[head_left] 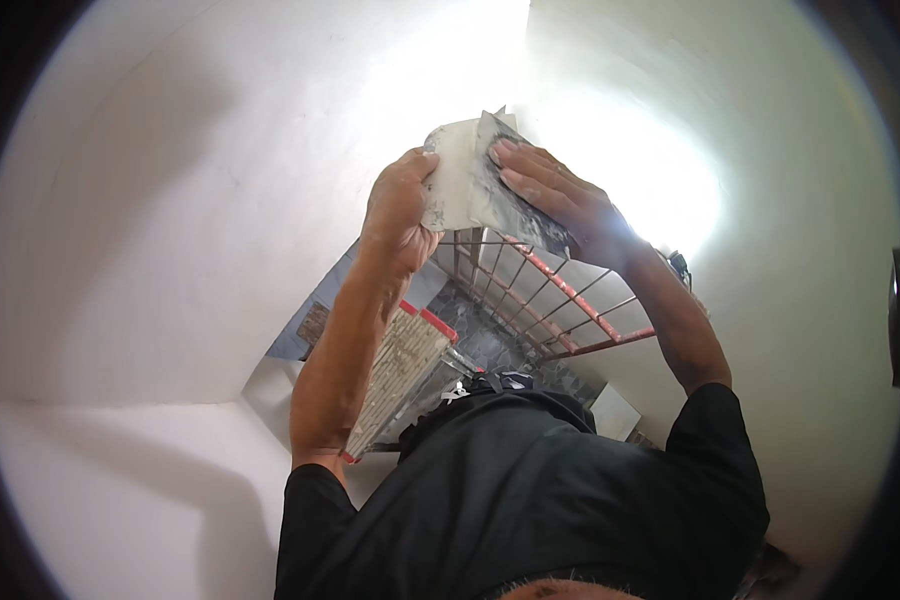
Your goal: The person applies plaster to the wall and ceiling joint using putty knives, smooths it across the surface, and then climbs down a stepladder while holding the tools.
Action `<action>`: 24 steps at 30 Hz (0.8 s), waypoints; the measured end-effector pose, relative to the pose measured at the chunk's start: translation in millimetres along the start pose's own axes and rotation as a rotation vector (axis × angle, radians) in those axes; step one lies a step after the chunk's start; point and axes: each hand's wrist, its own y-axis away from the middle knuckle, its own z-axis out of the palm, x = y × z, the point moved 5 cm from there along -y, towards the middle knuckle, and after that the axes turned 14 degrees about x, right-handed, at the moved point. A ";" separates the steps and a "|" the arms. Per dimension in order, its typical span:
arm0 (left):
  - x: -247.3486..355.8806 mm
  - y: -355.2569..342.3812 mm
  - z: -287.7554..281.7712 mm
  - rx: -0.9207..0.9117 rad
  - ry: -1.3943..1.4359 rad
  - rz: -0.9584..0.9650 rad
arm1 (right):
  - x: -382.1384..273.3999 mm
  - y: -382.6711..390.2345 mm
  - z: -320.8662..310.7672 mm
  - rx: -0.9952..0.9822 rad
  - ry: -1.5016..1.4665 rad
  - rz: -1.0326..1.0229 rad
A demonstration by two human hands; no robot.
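My left hand [402, 200] grips a pale, putty-smeared flat blade [450, 175] by its left side, thumb over the near face. Overlapping its right side is a second thin blade [492, 205], grey with dark smears and pointed corners. My right hand [560, 195] holds that grey blade, its fingers laid across the face and the thumb hidden. Both blades are raised high in front of me, near the white walls' bright corner. Whatever handles they have are hidden.
White walls [140, 230] surround me, with my shadow on the left. Below are a red barred metal grille [595, 315], a ridged board with red edges [395, 370] and grey patterned flooring [480, 315]. A dark fitting [896, 315] is on the right wall.
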 end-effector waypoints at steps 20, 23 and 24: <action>11.7 -1.6 -11.3 0.001 -0.194 0.124 | 53.5 106.8 -34.6 0.114 0.073 1.124; 10.3 -2.1 -11.9 0.042 -0.120 0.091 | 58.1 114.8 -37.4 0.333 -0.197 1.513; 11.0 -0.8 -11.6 0.037 -0.124 0.092 | 59.6 112.7 -40.5 0.409 -0.264 1.500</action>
